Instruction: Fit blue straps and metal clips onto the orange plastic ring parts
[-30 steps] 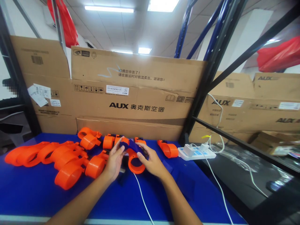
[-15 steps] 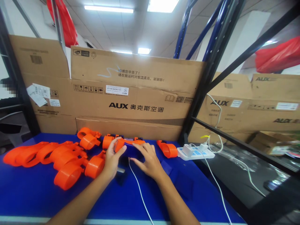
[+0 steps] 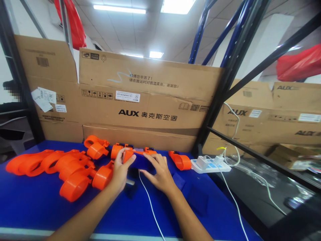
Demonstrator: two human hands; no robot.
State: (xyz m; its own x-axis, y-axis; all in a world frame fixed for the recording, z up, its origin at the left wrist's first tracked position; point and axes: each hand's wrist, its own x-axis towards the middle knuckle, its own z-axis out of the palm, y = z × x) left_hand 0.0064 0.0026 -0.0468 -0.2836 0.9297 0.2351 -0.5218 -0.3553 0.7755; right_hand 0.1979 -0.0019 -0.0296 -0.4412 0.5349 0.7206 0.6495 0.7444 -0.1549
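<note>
My left hand (image 3: 119, 172) and my right hand (image 3: 157, 172) are both closed on one orange plastic part with a dark blue piece (image 3: 137, 160), held just above the blue table (image 3: 37, 207). My left thumb lies on its orange end; my right fingers curl over the blue piece. A white cable (image 3: 149, 204) runs from under the part toward me. A pile of orange ring-shaped parts (image 3: 72, 170) lies to the left of my left hand.
Another orange part (image 3: 180, 160) lies right of my hands, beside a white power strip (image 3: 210, 164) with plugs and cables. Large cardboard boxes (image 3: 147, 103) wall off the table's back. Black and blue rack posts (image 3: 218, 87) rise at the right. Small dark blue pieces (image 3: 178, 177) lie near my right wrist.
A second ago the part's orange ring hung open between my hands; I have since turned it and lowered it, so the ring no longer shows. The last half second shows almost no movement.
</note>
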